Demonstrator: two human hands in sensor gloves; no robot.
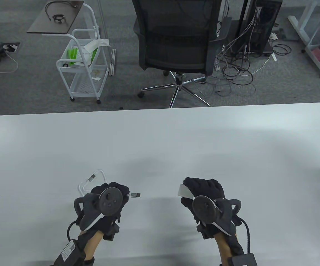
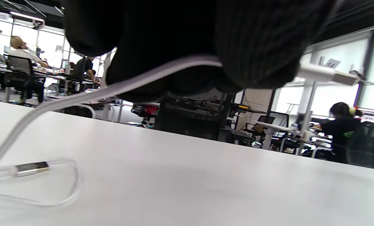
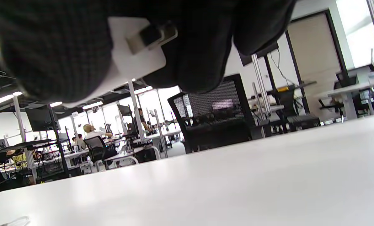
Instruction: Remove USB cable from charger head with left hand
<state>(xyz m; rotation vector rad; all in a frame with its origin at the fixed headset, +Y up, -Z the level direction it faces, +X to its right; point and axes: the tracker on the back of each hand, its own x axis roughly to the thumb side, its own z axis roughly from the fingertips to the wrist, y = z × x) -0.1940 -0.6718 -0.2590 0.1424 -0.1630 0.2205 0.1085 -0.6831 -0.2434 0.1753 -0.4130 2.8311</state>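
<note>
Landmark: white table (image 1: 160, 144). Near its front edge, left of centre, the left hand (image 1: 108, 198) was curled closed around the USB cable (image 1: 93, 178), gripping it just behind the plug (image 1: 135, 195). The bare metal plug stuck out of the fist toward the table's middle, pointing at the other hand, clear of any socket. The rest of the cable looped on the table just beyond the left hand, with the second connector (image 2: 31, 168) lying flat on the surface, slack because only the one end was held.

Right of centre near the same front edge, the right hand (image 1: 204, 194) was wrapped closed around the white charger head (image 1: 184, 191), presumably bracing it for the pull; the right wrist view showed the charger's port (image 3: 151, 34) facing out, open. Plug and charger sat well apart over the table, so the unplugging looked done.
</note>
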